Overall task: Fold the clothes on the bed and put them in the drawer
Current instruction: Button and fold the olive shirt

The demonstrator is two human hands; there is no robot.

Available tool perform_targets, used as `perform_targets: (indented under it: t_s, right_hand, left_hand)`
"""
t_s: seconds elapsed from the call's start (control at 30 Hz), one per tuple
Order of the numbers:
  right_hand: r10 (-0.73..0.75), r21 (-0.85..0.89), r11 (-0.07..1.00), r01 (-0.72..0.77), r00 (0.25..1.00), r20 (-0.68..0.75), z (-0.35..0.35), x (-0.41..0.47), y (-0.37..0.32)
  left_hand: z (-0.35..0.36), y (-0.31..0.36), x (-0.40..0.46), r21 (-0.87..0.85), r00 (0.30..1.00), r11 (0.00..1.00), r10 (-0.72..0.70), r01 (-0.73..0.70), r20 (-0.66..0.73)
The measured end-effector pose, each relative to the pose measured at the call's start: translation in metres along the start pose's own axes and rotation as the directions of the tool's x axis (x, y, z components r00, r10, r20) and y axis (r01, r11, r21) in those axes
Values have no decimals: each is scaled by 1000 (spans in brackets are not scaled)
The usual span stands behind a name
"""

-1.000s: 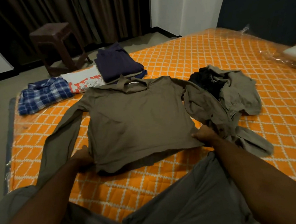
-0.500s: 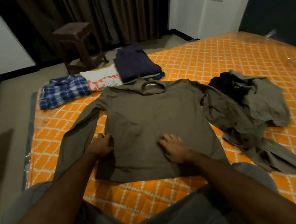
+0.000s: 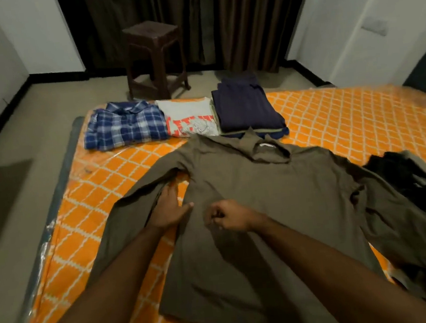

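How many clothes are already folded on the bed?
3 piles, in a row at the far edge of the bed: the blue plaid shirt leftmost, the white printed T-shirt in the middle, the navy garment rightmost. The navy pile may hold more pieces underneath.

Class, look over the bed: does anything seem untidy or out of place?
Yes. A crumpled heap of clothes lies unfolded at the right, unlike the three folded garments at the far edge. The olive shirt is spread flat, not yet folded.

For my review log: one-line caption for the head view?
Left hand flat, right hand pinching the olive shirt on the orange bed.
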State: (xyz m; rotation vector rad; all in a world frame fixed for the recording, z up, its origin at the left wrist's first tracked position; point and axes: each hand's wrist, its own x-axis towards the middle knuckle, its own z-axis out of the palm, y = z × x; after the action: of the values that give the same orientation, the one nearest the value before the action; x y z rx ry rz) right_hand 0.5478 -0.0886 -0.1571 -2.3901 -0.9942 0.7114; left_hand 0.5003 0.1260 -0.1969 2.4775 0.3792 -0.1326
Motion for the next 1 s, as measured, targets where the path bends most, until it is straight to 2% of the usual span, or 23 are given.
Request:
perform_targets:
  t_s: [0.1,0.17,0.27,0.4,0.47,0.57,0.63,0.7,0.77,0.83,0.93,1.0]
  right_hand:
    - [100,-42,993,-107,986,-133,-50,52,1]
    - [144,-76,983,-164,965,-217,-78,95,8]
    - [99,-103,985,-138,944,-315,-106,151,19]
    - [122,-258,938,-233,915,-384,-130,208,27]
    - [115,-332,911,-245,923,-366,-136,234,33]
    - [101,-402,890,-216,952,-287,-135,259,31]
    - [98,-415,881,-227,946,-308,-134,267,29]
    - [118,-334,902,-275,899,-422,-137,271,31]
    - [181,-174,929,-326,812,-555,-142,270,38]
    - [236,-45,941,-335,746,-623,-146,264,45]
    - [276,87,953,-290,712,-645,-145,259,51]
    - [301,198,954,-226,728,-616,-144,258,48]
  left_hand:
    - [14,-2,14,-56,997,997,42,-46,-70]
    - [26,-5,23,-19,976,991,124,-129,-179]
    - [42,-15,29,89,931,966,259,-244,-259]
    - [47,-17,33,59,887,941,335,-334,-318]
    - [50,-17,35,102,859,920,389,-378,-332]
    - [53,-21,38,199,858,910,411,-365,-308]
    - [52,-21,37,224,854,905,418,-361,-309]
    - [54,-23,38,238,862,905,413,-353,-293]
    - [56,-24,37,210,883,916,389,-341,-263]
    - [56,-22,35,177,894,928,366,-328,-259]
    - [54,-16,32,182,878,925,374,-332,-300]
    - [52,-17,32,127,870,928,373,-351,-324]
